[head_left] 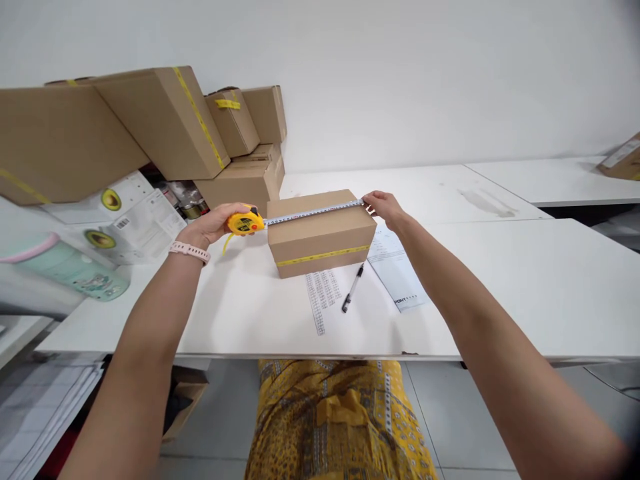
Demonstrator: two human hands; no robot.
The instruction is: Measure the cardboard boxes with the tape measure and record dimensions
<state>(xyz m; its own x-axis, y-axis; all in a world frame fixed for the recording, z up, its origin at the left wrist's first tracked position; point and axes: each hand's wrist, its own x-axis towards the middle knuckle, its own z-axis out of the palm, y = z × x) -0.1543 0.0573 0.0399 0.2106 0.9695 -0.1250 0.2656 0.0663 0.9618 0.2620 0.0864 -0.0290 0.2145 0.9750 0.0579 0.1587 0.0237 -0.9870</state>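
A closed cardboard box (323,230) with a yellow strip along its front side sits on the white table in front of me. Left of it, my left hand (220,221) is closed around the yellow case of a tape measure (246,221). The pulled-out blade (313,212) runs across the box's top from left to right. At the right top edge, my right hand (383,205) pinches the blade's end. Below the box lie a pen (353,288) and a printed sheet (323,300); a folded paper (400,273) lies partly hidden behind the box's right side.
Several cardboard boxes (165,127) are stacked at the back left, above white cartons (125,213) with avocado pictures. A mint tumbler (75,267) leans at the left. Another box (623,159) stands at the far right. The table's front edge (320,356) is close to my lap.
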